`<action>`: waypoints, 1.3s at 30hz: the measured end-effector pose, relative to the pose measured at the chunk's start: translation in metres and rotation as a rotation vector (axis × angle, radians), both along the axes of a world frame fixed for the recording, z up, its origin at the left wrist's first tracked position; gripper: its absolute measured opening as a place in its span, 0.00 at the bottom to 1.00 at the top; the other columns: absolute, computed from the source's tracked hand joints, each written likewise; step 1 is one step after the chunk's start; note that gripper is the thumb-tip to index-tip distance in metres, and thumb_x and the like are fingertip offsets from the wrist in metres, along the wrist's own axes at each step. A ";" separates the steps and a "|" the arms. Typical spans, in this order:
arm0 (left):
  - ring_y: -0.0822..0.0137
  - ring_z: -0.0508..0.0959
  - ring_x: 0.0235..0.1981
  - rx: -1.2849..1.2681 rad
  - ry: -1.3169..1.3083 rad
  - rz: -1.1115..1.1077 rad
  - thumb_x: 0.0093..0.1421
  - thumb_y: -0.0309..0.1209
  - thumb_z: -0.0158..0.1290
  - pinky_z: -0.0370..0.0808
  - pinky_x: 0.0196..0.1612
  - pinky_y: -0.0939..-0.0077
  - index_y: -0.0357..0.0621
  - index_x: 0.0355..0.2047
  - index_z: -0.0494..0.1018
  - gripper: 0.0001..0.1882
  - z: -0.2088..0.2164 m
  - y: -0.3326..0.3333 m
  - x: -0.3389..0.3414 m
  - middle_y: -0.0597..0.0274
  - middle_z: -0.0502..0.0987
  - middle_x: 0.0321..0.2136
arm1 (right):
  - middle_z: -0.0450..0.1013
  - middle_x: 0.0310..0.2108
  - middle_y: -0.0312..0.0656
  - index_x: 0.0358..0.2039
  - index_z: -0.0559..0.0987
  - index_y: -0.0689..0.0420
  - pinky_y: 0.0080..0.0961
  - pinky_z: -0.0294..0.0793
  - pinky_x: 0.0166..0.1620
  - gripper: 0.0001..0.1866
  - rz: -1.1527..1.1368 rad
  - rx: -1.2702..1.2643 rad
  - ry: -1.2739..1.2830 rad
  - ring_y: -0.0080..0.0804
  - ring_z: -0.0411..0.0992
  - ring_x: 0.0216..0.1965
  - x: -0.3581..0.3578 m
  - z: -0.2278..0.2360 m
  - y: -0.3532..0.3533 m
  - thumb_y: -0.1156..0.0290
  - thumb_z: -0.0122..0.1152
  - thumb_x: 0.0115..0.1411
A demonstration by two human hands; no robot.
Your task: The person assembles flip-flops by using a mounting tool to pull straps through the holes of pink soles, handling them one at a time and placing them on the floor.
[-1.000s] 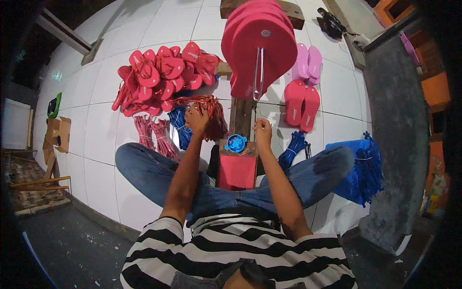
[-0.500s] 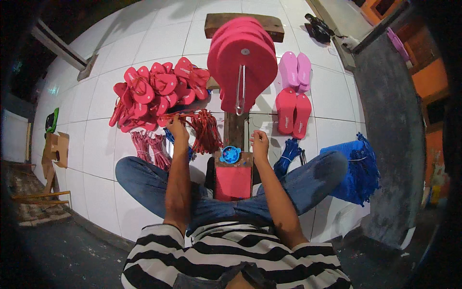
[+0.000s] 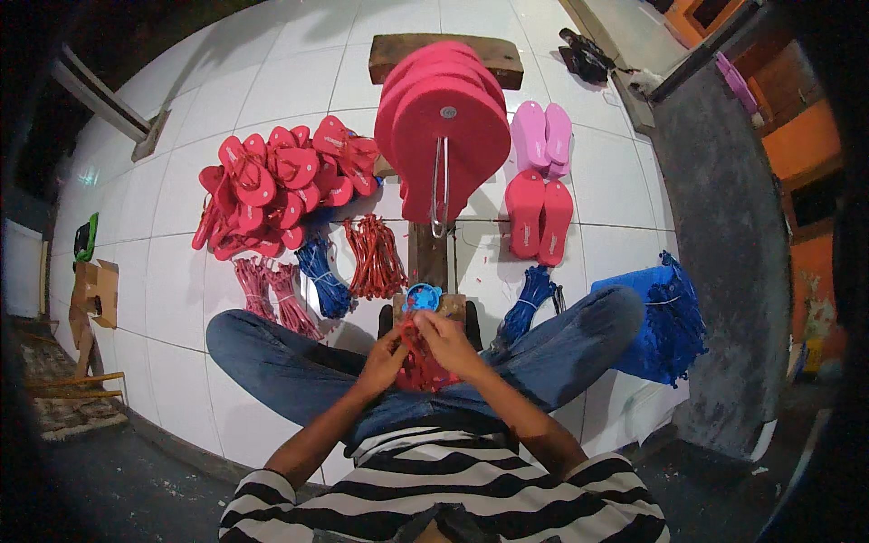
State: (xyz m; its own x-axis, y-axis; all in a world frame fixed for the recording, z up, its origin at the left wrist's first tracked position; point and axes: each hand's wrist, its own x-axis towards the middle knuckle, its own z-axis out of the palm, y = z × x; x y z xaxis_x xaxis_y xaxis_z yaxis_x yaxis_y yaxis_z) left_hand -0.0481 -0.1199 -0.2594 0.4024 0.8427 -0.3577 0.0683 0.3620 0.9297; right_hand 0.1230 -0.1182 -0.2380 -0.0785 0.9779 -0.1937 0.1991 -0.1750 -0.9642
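Observation:
Both hands meet over my lap, at the near end of a wooden bench. My left hand is closed around red flip-flop straps, which hang down between the hands. The fingers of my right hand pinch the upper part of the same straps. Just beyond the fingertips, a small blue bowl stands on the bench. A tied-looking bundle of more red straps lies on the tiles to its left. Farther up the bench, thick red soles stand stacked, with a looped metal wire at their front.
Red flip-flops are heaped at left. Pink straps and blue straps lie nearer. To the right are pink soles, red soles and blue strap bundles. More blue straps rest beside my knee.
My left hand has come from the strap bundle at left back to my lap, bringing red straps. My right hand has moved inward and now grips them too. The view has shifted slightly.

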 end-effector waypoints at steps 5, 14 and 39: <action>0.69 0.77 0.31 0.280 0.264 -0.057 0.61 0.29 0.48 0.73 0.34 0.71 0.35 0.50 0.66 0.18 -0.002 0.014 0.007 0.56 0.78 0.31 | 0.74 0.35 0.48 0.48 0.72 0.61 0.30 0.70 0.41 0.20 -0.143 0.025 0.113 0.36 0.74 0.37 -0.010 -0.002 -0.012 0.59 0.52 0.63; 0.75 0.69 0.20 0.088 -0.011 0.211 0.62 0.28 0.40 0.65 0.24 0.78 0.40 0.40 0.69 0.10 0.020 0.045 0.036 0.64 0.70 0.21 | 0.71 0.37 0.37 0.48 0.72 0.60 0.17 0.67 0.43 0.14 -0.246 -0.071 0.317 0.19 0.69 0.39 0.011 0.025 0.026 0.70 0.52 0.63; 0.41 0.73 0.18 0.432 0.582 -0.618 0.65 0.39 0.43 0.68 0.23 0.48 0.40 0.38 0.68 0.14 0.179 0.010 0.038 0.42 0.71 0.16 | 0.65 0.12 0.45 0.21 0.71 0.61 0.33 0.64 0.17 0.09 -0.481 0.884 -0.793 0.43 0.66 0.12 0.085 -0.011 0.044 0.76 0.53 0.58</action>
State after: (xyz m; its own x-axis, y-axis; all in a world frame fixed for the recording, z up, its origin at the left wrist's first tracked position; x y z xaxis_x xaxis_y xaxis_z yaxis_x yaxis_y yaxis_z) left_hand -0.0096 -0.1103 -0.0804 0.6780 0.6462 -0.3503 0.6271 -0.2599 0.7343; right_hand 0.2078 -0.0743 -0.2495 0.1549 0.6952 0.7020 0.8656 0.2471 -0.4356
